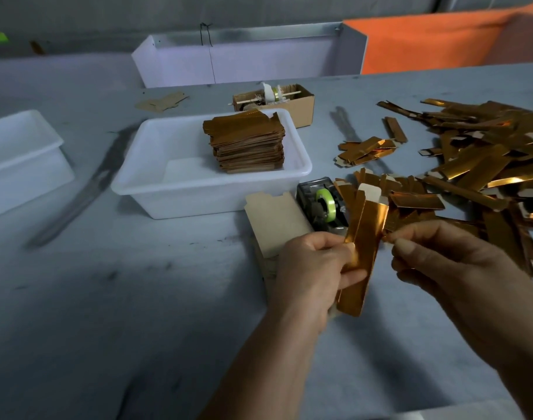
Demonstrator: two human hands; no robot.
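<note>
**L. hand** (313, 262), lower centre: fingers curled round the box (366, 231), thumb across its front face, gripping the lower half. **R. hand** (435, 253), just right of it: thumb & forefinger pinch the box's right edge at approx. mid-height; remaining fingers curled under.

**Box:** narrow gold-foil carton, held between both hands above the table (137, 283), near-upright w/ slight tilt. Pale top flap is open, pointing toward upper frame.

**Behind the hands, centre:** dispenser (322, 204) w/ green tape roll. A plain card sheet (274, 222) lies touching its left side.

**Centre-left:** white tub (174, 189). A stack (247, 144) of flat gold blanks stands in its far right corner.

**Right half:** loose pile (477, 165) of gold boxes spread over the table, reaching the R. hand.

**Upper centre:** brown carton (301, 104) just behind the tub; contents too small to tell.

**Left edge:** 2nd tub (22, 153), well apart from the first.

**Upper right:** orange cloth (441, 37).
</note>
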